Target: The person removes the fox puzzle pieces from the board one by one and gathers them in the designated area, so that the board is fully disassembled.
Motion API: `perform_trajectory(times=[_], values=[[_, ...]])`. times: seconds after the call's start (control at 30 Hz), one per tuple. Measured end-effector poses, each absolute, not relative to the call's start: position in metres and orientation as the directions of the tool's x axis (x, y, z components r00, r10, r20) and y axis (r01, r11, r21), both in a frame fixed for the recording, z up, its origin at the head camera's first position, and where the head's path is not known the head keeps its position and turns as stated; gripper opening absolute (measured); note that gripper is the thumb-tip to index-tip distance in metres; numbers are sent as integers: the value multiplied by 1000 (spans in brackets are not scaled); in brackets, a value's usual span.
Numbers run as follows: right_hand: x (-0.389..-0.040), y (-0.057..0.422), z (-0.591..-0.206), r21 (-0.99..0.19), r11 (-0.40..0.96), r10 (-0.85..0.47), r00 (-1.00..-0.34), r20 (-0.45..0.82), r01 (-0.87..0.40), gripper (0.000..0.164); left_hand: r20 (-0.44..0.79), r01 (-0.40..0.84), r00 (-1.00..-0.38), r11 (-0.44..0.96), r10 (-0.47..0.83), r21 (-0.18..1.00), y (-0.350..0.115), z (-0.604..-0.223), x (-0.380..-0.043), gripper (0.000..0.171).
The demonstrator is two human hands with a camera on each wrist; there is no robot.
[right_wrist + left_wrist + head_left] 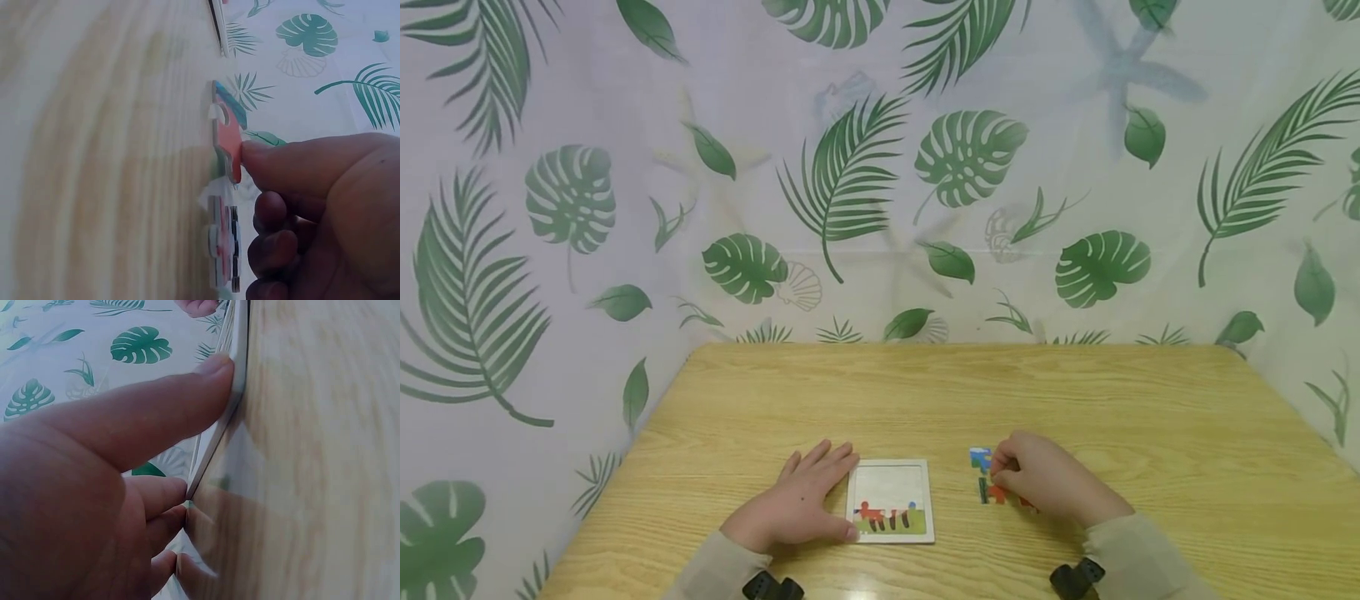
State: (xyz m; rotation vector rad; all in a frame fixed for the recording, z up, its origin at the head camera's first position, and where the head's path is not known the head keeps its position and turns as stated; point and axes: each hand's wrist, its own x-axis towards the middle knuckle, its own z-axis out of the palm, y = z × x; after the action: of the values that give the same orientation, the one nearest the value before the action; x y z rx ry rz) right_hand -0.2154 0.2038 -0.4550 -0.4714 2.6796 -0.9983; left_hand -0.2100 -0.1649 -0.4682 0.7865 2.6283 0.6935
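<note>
A square jigsaw tray (930,508) with a pale rim lies on the table, its lower part filled with red, green and dark picture pieces. My left hand (808,500) rests at its left side with fingers spread, the thumb (215,378) touching the rim near the front corner. To the right, my right hand (1048,477) pinches a red and blue puzzle piece (230,137), which stands tilted in the right wrist view. Just beside its curled fingers are more puzzle pieces (224,244), some overlapping. A blue piece (980,457) lies left of this hand, which partly hides the group.
The wooden table (880,392) runs back to a white cloth (865,192) printed with green leaves. Both forearms come in from the front edge, each with a black wrist band (1077,577).
</note>
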Motion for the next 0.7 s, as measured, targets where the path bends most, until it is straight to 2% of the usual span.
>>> perform_trajectory(times=[0.43, 0.7], values=[[-215, 207, -463, -631, 733, -381, -922, -73, -253, 14, -146, 432, -797, 723, 586, 540, -166, -467, -209, 101], [-215, 207, -463, -620, 749, -361, -929, -85, -234, 15, -146, 433, -795, 720, 588, 542, -166, -464, -209, 101]])
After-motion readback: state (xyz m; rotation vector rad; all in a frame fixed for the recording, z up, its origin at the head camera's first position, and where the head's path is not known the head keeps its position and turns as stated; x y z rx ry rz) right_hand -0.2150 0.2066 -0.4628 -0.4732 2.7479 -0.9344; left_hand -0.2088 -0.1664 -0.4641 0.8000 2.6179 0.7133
